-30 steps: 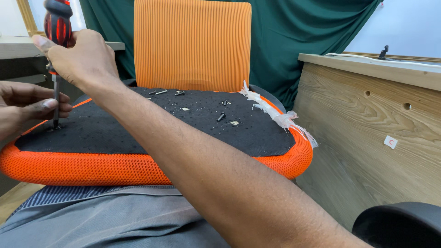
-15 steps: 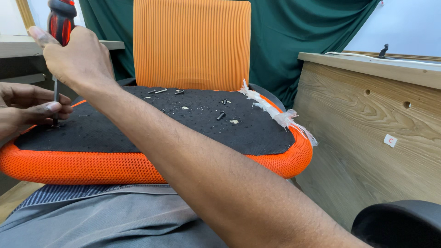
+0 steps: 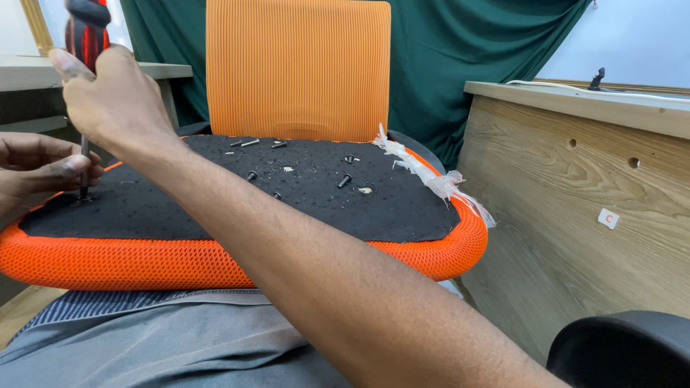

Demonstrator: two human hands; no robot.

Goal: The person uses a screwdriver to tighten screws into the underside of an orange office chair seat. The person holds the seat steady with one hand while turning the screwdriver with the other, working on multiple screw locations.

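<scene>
Right hand [image 3: 115, 100] was wrapped round the red-and-black screwdriver [image 3: 86, 43] handle, shaft upright at the seat's [image 3: 215, 262] near left edge. Left hand [image 3: 43, 169] pinched the shaft low down, just above the black panel [image 3: 215, 208]. Farther back, loose screws [image 3: 345, 180] lay scattered mid-panel; shredded plastic [image 3: 431, 179] trailed along the right edge.

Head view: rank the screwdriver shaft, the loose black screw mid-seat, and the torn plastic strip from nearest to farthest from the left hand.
1. Screwdriver shaft, touching the left hand fingers.
2. Loose black screw, mid-seat, to the right.
3. Torn plastic strip, at the seat's right edge.
</scene>
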